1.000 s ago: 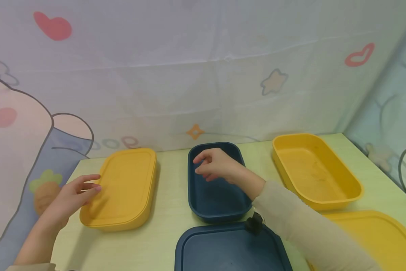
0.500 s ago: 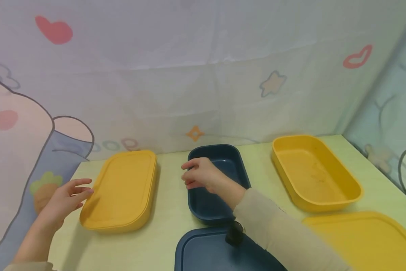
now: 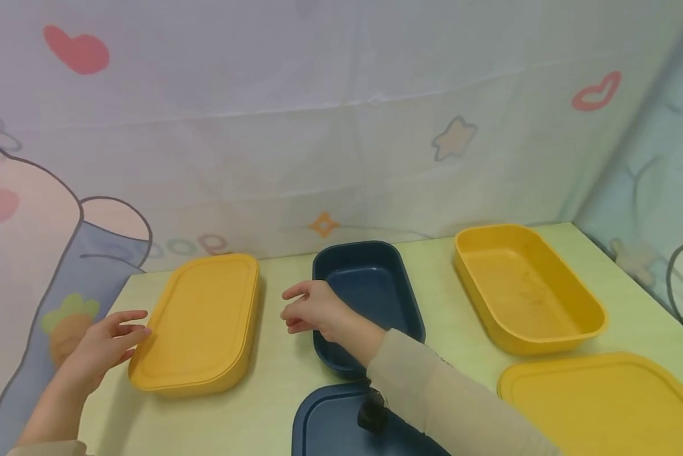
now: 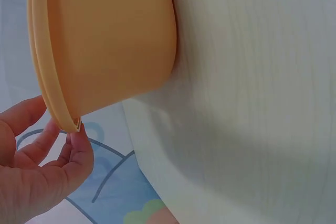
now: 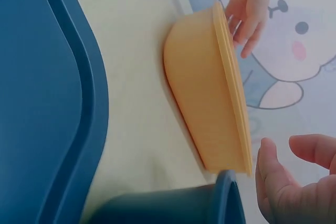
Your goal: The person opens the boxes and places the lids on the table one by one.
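At the left stands a yellow box with its lid on point(image 3: 199, 323). My left hand point(image 3: 102, 348) is at its left edge, fingers loosely bent. In the left wrist view, the fingers of that hand point(image 4: 47, 166) lie around a corner of the lid's rim point(image 4: 44, 66); whether they touch it I cannot tell. My right hand point(image 3: 318, 310) hovers over the left rim of an uncovered dark blue box point(image 3: 369, 285), reaching toward the yellow lidded box. Its fingers are loosely curved and hold nothing, as the right wrist view also shows point(image 5: 294, 187).
A dark blue lid point(image 3: 330, 424) lies in front of the blue box, partly under my right sleeve point(image 3: 444, 392). At the right is an uncovered yellow box point(image 3: 529, 291), with a yellow lid point(image 3: 609, 399) before it. A printed cloth point(image 3: 273, 158) hangs behind the table.
My right hand has moved left and slightly down, from over the blue box to its left rim. The left hand has shifted slightly down and left along the lidded box.
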Demonstrator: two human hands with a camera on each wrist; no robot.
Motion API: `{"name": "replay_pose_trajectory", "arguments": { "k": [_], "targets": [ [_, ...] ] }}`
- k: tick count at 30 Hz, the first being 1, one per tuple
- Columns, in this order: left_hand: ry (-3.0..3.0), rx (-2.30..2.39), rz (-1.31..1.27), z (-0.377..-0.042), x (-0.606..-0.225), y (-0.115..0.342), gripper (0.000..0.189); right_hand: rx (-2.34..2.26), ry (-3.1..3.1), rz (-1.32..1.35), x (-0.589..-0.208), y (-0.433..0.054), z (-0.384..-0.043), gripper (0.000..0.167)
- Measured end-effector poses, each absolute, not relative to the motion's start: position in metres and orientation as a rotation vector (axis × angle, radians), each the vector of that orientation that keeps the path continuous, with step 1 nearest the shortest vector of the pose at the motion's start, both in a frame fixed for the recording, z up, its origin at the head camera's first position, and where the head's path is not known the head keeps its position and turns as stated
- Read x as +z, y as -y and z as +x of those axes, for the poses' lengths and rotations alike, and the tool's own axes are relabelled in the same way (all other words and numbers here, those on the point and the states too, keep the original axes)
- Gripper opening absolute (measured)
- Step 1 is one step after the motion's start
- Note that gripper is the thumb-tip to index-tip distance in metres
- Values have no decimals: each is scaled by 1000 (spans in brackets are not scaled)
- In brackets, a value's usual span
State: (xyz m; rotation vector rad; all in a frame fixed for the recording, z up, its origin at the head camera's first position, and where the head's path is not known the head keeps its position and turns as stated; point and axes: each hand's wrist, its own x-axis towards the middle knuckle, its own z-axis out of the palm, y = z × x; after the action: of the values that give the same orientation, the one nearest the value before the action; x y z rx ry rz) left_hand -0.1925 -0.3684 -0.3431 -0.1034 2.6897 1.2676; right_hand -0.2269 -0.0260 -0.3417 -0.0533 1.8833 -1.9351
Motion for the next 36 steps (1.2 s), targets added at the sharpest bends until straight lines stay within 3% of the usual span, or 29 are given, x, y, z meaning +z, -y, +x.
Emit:
{"name": "replay_pose_trajectory", "arguments": {
  "k": [36],
  "targets": [
    [-2640, 1315, -168, -200, -357, 374, 58, -2041, -1767, 104, -367, 73, -210, 38]
  ]
}}
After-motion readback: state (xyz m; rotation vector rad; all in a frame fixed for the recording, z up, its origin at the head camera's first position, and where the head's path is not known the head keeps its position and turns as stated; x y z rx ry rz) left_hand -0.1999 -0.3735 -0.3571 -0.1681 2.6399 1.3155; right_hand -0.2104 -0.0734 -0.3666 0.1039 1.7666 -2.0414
